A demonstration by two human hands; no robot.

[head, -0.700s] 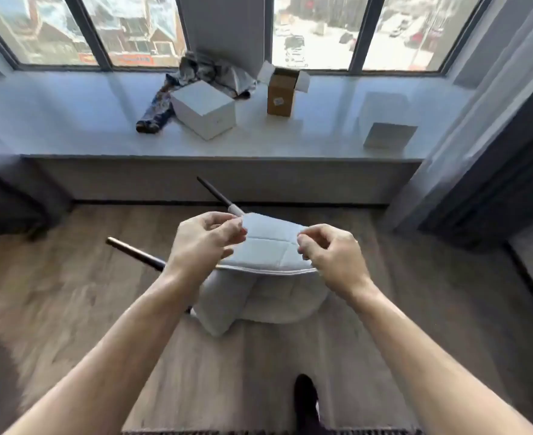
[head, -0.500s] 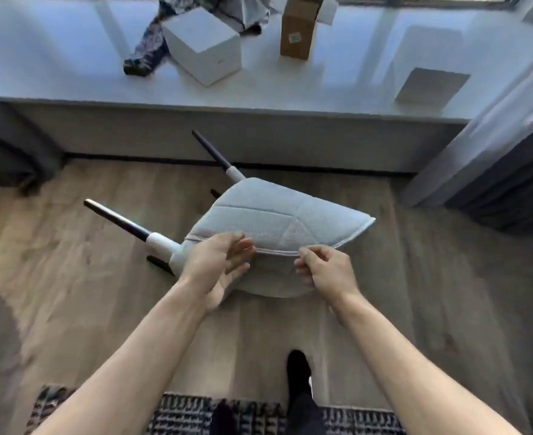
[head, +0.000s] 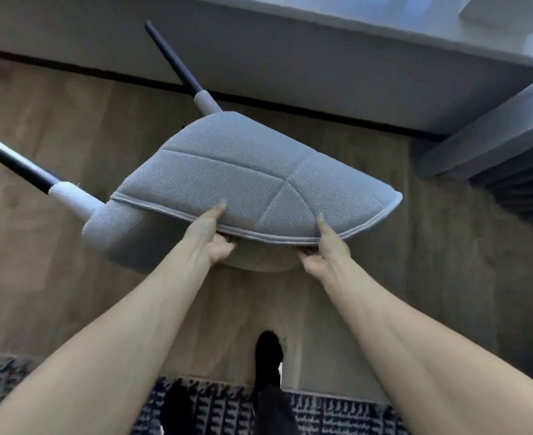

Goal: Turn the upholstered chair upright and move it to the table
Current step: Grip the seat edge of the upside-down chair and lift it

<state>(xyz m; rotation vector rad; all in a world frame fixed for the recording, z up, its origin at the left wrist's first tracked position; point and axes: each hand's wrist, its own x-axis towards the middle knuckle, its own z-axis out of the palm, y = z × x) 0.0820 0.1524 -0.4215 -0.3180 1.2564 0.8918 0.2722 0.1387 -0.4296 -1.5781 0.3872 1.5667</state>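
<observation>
The light grey upholstered chair [head: 243, 174] lies tipped over on the wooden floor, its quilted seat underside facing up. Two dark legs with grey fabric sleeves stick out, one to the left [head: 14, 161] and one toward the back [head: 177, 64]. My left hand [head: 210, 237] grips the near piped edge of the seat, thumb on top and fingers curled under. My right hand [head: 324, 246] holds the same edge further right in the same way. The chair's backrest is mostly hidden beneath the seat. No table is in view.
A low window ledge with a grey front panel [head: 290, 58] runs across the back. A curtain [head: 491, 130] hangs at the right. A patterned rug [head: 337, 412] lies at the bottom edge, with my dark-socked feet [head: 268, 356] on and beside it.
The camera has tilted down and come closer to the chair. Both hands have gone from touching the seat's edge to closing around it, fingers tucked underneath.
</observation>
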